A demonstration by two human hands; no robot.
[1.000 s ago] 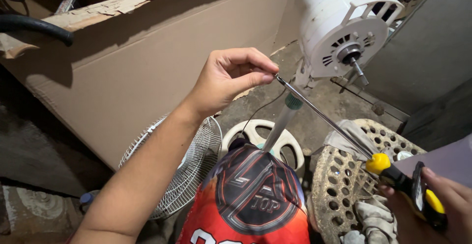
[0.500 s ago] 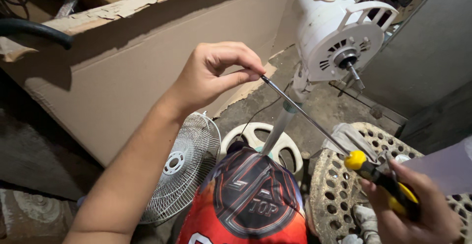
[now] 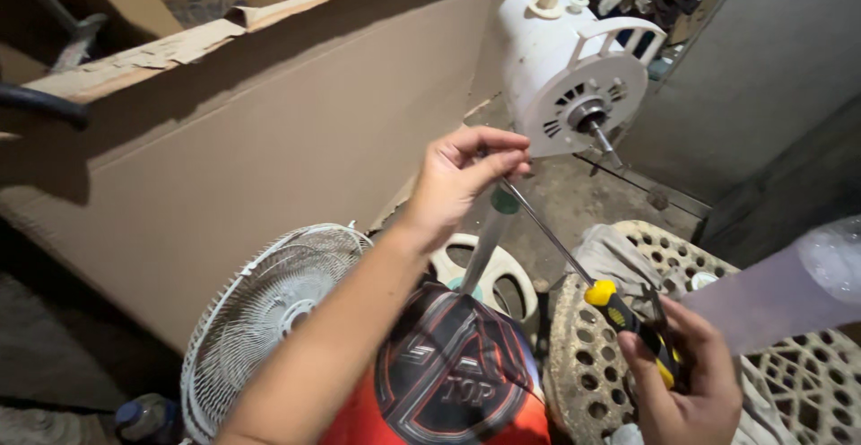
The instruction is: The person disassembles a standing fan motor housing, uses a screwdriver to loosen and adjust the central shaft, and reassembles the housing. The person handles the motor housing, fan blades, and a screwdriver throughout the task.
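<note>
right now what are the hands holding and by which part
Both hold one screwdriver. The right hand wraps its yellow and black handle; the left hand pinches the far end of the metal shaft between its fingertips.

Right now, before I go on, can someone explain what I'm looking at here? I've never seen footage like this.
This is one camera worn on a person's head, looking down at their own two bare hands. The left hand pinches the tip end of a long steel-shafted screwdriver with a yellow-and-black handle, which the right hand grips. Ahead stands a white plastic fan motor housing with its shaft bare. Below lie a white wire fan guard and a cream perforated plastic stool, beside a brown cardboard sheet.
</note>
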